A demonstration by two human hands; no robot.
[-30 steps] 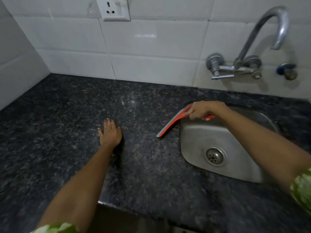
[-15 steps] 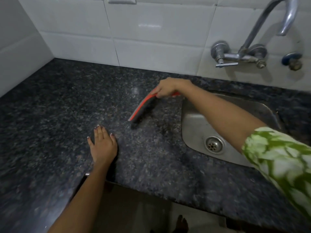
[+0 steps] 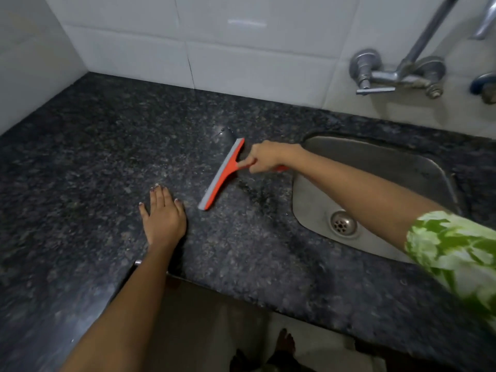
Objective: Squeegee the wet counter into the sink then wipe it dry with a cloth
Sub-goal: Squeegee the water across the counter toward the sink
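The right hand (image 3: pixel 264 158) grips the handle of the red squeegee (image 3: pixel 222 175). Its blade sits on the dark stone table (image 3: pixel 94 146), just left of the steel sink (image 3: pixel 375 167). The left hand (image 3: pixel 163 216) lies flat and open near the blade's end.

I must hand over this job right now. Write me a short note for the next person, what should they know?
Right hand grips the orange squeegee, blade on the counter left of the sink.
Left hand lies flat and empty on the counter.
Done: cannot tell how much is squeegeed; droplets show near the blade's far end.
Left: pull water into the sink, then wipe dry. No cloth in view.
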